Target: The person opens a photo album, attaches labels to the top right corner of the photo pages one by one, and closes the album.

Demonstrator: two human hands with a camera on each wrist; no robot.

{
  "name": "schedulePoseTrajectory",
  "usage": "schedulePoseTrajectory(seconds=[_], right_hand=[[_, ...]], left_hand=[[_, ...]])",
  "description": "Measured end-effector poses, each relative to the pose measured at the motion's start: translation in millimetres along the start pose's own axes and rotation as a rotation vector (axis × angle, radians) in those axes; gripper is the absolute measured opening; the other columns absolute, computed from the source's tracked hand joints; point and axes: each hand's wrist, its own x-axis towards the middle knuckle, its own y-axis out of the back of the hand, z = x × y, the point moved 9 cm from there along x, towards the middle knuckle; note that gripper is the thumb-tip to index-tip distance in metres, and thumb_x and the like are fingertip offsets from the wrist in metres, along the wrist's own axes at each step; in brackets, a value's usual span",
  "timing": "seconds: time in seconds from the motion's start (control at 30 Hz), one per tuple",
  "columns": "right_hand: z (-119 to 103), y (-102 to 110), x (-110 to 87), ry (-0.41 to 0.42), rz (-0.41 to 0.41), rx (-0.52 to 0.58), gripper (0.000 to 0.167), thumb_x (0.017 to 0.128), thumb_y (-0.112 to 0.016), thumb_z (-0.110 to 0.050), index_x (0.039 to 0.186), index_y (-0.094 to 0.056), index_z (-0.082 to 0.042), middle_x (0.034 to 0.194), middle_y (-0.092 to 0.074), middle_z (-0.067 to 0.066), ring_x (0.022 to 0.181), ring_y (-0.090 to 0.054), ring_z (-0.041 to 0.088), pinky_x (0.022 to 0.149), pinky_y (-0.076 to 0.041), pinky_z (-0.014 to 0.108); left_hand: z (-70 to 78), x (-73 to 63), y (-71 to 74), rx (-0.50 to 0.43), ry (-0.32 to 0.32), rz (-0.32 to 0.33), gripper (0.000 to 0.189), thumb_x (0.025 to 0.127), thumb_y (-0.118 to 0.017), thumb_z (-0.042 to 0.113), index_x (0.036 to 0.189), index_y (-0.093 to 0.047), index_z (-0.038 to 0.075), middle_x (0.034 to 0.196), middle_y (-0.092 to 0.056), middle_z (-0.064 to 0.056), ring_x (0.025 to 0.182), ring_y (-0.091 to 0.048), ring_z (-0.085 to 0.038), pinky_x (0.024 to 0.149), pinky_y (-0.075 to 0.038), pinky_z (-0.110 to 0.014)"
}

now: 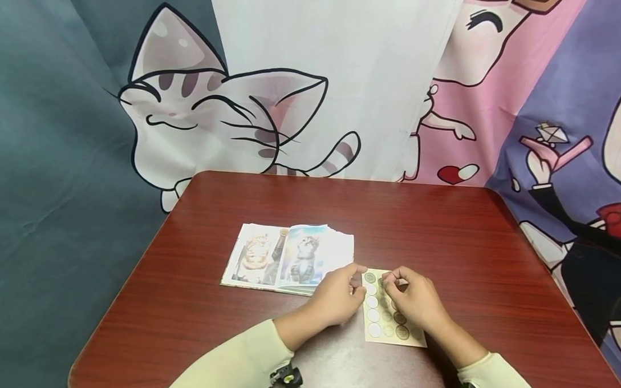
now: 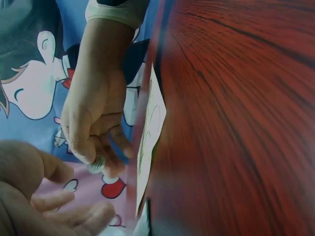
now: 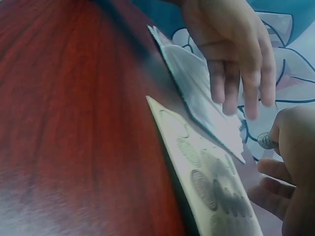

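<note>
My right hand (image 1: 415, 296) is over the sticker sheet (image 1: 381, 337), pinching a small round sticker (image 3: 266, 141) between thumb and finger. In the left wrist view the same sticker (image 2: 96, 165) shows at the right fingertips, above the sheet (image 2: 152, 118). The sheet is pale yellow and carries rows of round stickers, some dark and some light, along with whitish circles. My left hand (image 1: 336, 295) is beside the sheet's left edge, in front of the open book; its fingers (image 3: 251, 73) extend loosely and hold nothing in the right wrist view.
An open book (image 1: 259, 258) with cat pictures on its pages lies left of the sheet, its right page edge ragged. Both lie on a reddish-brown wooden table (image 1: 182, 326). A cartoon-printed cloth (image 1: 346, 64) hangs behind the table's far edge.
</note>
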Motion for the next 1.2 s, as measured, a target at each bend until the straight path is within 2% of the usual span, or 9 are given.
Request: schedulePoseTrajectory(seconds=[0.1, 0.2, 0.27, 0.37, 0.5, 0.6, 0.73, 0.9, 1.2], right_hand=[[-2, 1, 4.2, 0.0, -0.005, 0.021, 0.012, 0.092, -0.071, -0.015, 0.083, -0.065, -0.021, 0.096, -0.076, -0.002, 0.06, -0.055, 0.007, 0.061, -0.045, 0.03], [-4, 2, 8.1, 0.007, -0.012, 0.044, 0.011, 0.094, -0.07, -0.015, 0.085, -0.066, -0.02, 0.099, -0.077, -0.001, 0.061, -0.059, 0.004, 0.06, -0.046, 0.028], [-8, 2, 11.9, 0.024, -0.02, 0.055, 0.011, 0.094, -0.069, -0.013, 0.085, -0.066, -0.019, 0.1, -0.077, 0.0, 0.063, -0.063, 0.003, 0.06, -0.049, 0.028], [-13, 3, 16.2, 0.043, -0.033, 0.069, 0.011, 0.094, -0.069, -0.011, 0.087, -0.067, -0.018, 0.1, -0.077, 0.0, 0.068, -0.068, 0.004, 0.061, -0.052, 0.027], [-16, 4, 21.0, 0.052, -0.042, 0.068, 0.01, 0.095, -0.069, -0.012, 0.088, -0.067, -0.018, 0.099, -0.077, -0.001, 0.075, -0.07, 0.009, 0.063, -0.054, 0.03], [-18, 2, 25.4, 0.042, -0.045, 0.054, 0.009, 0.096, -0.069, -0.014, 0.088, -0.067, -0.019, 0.097, -0.076, -0.002, 0.075, -0.069, 0.011, 0.064, -0.053, 0.032], [-21, -1, 33.4, 0.029, -0.051, 0.042, 0.007, 0.096, -0.068, -0.016, 0.089, -0.068, -0.019, 0.092, -0.075, -0.003, 0.074, -0.068, 0.013, 0.064, -0.052, 0.034], [-28, -4, 42.5, 0.023, -0.066, 0.051, 0.005, 0.097, -0.068, -0.018, 0.092, -0.069, -0.017, 0.093, -0.076, -0.003, 0.076, -0.069, 0.011, 0.064, -0.052, 0.034], [-33, -15, 58.5, 0.016, -0.088, 0.07, 0.007, 0.097, -0.068, -0.021, 0.092, -0.069, -0.017, 0.1, -0.076, 0.0, 0.087, -0.072, 0.017, 0.071, -0.054, 0.037]], left_hand=[[4.5, -10.5, 12.2, 0.095, -0.124, 0.006, 0.038, 0.095, -0.066, 0.016, 0.132, -0.065, 0.011, 0.119, -0.071, -0.007, 0.105, -0.068, -0.018, 0.088, -0.055, -0.032], [6.5, -21.0, 27.8, 0.215, -0.226, 0.036, 0.036, 0.096, -0.067, 0.018, 0.131, -0.066, 0.012, 0.128, -0.068, -0.005, 0.119, -0.063, -0.021, 0.099, -0.051, -0.037], [5.0, -27.2, 40.9, 0.291, -0.27, 0.065, 0.034, 0.096, -0.067, 0.018, 0.129, -0.066, 0.013, 0.13, -0.067, -0.002, 0.126, -0.058, -0.021, 0.107, -0.045, -0.038], [0.4, -32.3, 57.4, 0.373, -0.301, 0.086, 0.034, 0.095, -0.069, 0.019, 0.128, -0.067, 0.012, 0.133, -0.066, -0.003, 0.131, -0.054, -0.023, 0.112, -0.04, -0.039], [-8.0, -35.4, 69.4, 0.448, -0.314, 0.085, 0.035, 0.095, -0.07, 0.024, 0.128, -0.068, 0.012, 0.137, -0.064, -0.005, 0.136, -0.051, -0.026, 0.115, -0.036, -0.041], [-14.7, -37.1, 70.0, 0.478, -0.316, 0.065, 0.037, 0.096, -0.07, 0.029, 0.129, -0.068, 0.011, 0.14, -0.062, -0.007, 0.138, -0.049, -0.029, 0.116, -0.035, -0.044], [-25.1, -39.4, 62.6, 0.54, -0.288, 0.007, 0.046, 0.096, -0.07, 0.038, 0.132, -0.066, 0.011, 0.146, -0.056, -0.01, 0.144, -0.041, -0.033, 0.119, -0.03, -0.047], [-39.8, -43.2, 47.9, 0.606, -0.226, -0.112, 0.06, 0.094, -0.068, 0.049, 0.141, -0.061, 0.014, 0.157, -0.045, -0.01, 0.152, -0.025, -0.035, 0.122, -0.018, -0.051], [-50.0, -46.1, 37.4, 0.607, -0.189, -0.263, 0.073, 0.092, -0.067, 0.054, 0.151, -0.051, 0.016, 0.163, -0.036, -0.009, 0.153, -0.02, -0.036, 0.122, -0.018, -0.053]])
